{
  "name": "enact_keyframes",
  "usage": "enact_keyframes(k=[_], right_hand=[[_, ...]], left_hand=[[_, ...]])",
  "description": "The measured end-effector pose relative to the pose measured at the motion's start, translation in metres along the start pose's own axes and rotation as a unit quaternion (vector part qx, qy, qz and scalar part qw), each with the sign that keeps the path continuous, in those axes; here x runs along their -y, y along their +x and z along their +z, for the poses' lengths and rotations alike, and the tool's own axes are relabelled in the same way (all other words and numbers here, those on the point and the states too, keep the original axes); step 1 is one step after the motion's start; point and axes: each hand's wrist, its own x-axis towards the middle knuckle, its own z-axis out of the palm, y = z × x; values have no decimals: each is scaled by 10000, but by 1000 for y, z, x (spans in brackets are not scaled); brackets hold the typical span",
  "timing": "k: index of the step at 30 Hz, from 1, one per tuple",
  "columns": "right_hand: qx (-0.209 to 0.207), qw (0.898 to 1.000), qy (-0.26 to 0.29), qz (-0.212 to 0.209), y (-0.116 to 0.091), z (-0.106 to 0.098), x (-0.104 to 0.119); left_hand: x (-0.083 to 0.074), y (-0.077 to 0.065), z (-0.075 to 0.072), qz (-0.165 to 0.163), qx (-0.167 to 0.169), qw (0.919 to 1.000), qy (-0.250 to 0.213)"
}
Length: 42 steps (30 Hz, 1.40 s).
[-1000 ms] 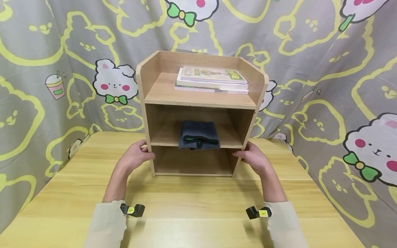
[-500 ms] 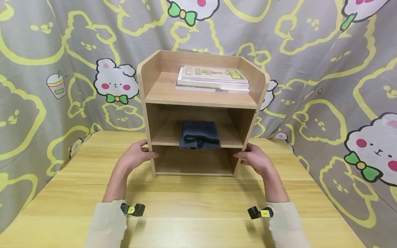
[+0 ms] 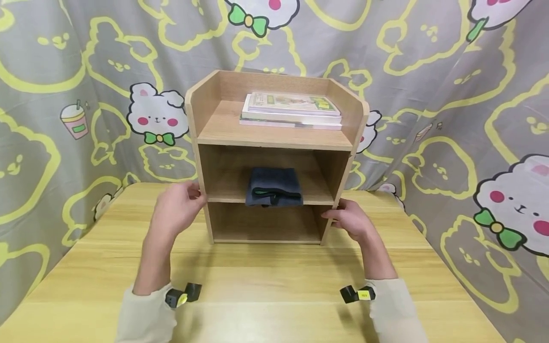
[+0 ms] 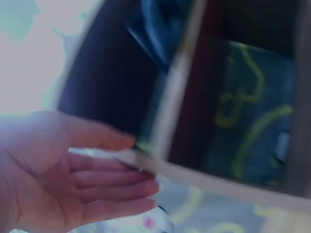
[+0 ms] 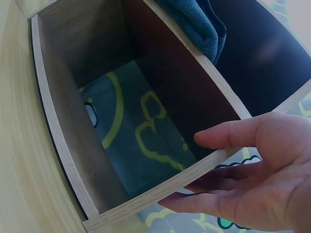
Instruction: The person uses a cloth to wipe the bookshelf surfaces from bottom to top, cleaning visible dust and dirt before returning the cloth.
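A light wooden desk shelf (image 3: 274,138) with three levels stands upright on the table. My left hand (image 3: 177,207) is at its left side panel, the thumb right at the front edge and the fingers along the outside; in the blurred left wrist view the fingers (image 4: 112,189) are nearly straight. My right hand (image 3: 353,220) holds the right side panel low down. In the right wrist view the thumb (image 5: 223,135) lies inside the bottom compartment and the other fingers sit outside. A folded dark blue cloth (image 3: 274,181) hangs slightly over the middle shelf's front edge.
Several books (image 3: 291,112) lie stacked on the top level. The shelf rests on a wooden table (image 3: 266,286). A grey curtain (image 3: 107,71) with yellow outlines and white bear prints hangs behind and on both sides.
My left hand has moved up and a little left, its thumb drawing back from inside the bottom compartment to the panel's front edge. The right hand keeps its hold. Books and cloth stay put.
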Motion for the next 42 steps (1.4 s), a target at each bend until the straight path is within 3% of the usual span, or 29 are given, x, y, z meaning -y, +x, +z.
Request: enact_keyframes(k=[3, 6, 8, 12, 15, 19, 24, 28, 31, 34, 42], right_hand=[[13, 10000, 49, -5, 1, 1, 0], [-11, 10000, 43, -5, 1, 1, 0], [-55, 10000, 34, -9, 1, 1, 0], [-110, 9999, 54, 11, 1, 0, 0], [-73, 9999, 126, 24, 1, 0, -1], [-8, 9998, 212, 5, 0, 0, -1], [-9, 9998, 190, 12, 0, 0, -1], [-54, 9998, 191, 50, 1, -1, -2], [-53, 9997, 222, 89, 0, -1, -3], [-57, 9997, 219, 102, -1, -1, -3], [-93, 9998, 181, 50, -1, -1, -1]], left_hand=[[-26, -14, -6, 284, -808, 9960, 239], [-52, -22, -2, 704, -1123, 9910, 200], [-68, -20, 7, 1031, -1092, 9885, 147], [-98, -8, 34, 1599, -718, 9840, 317], [-114, 2, 58, 2090, -414, 9746, 687], [-121, 12, 84, 2526, -77, 9553, 1535], [-114, 18, 103, 2239, 256, 9377, 2643], [-108, 22, 112, 2298, -110, 9173, 3250], [-105, 24, 115, 2418, -359, 9067, 3436], [-105, 25, 115, 2401, -306, 9104, 3356], [-118, 30, 121, 2352, -96, 9390, 2507]])
